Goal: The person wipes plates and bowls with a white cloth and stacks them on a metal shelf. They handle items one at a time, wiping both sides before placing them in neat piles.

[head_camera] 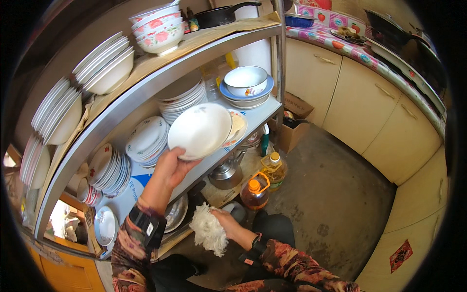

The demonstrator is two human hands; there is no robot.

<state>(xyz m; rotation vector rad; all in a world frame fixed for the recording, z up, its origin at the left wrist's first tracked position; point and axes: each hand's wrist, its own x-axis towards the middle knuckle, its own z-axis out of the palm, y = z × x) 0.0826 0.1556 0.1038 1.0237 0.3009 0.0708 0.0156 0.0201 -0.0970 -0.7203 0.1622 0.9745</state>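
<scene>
Held by its near rim, a shallow white bowl [200, 130] is tilted in my left hand [174, 169], in front of the metal rack's middle shelf. A bunched white stringy scrubbing cloth [209, 229] is gripped in my right hand [228, 223], lower down before the rack. Behind the white bowl stands a stack of white plates [182, 96], and left of it a stack of patterned plates [147, 140]. Partly hidden by the bowl's right side is a plate with pale food [238, 126]. An enamel bowl [246, 81] rests in a blue-rimmed dish at the shelf's right end.
On the top shelf are floral bowls [162, 36], white bowls [109, 67] and a black pan [219, 16]. A kettle [226, 175] sits on the bottom shelf. Two oil jugs [255, 193] stand on the floor by a cardboard box [293, 131]. Cream cabinets [350, 106] line the right.
</scene>
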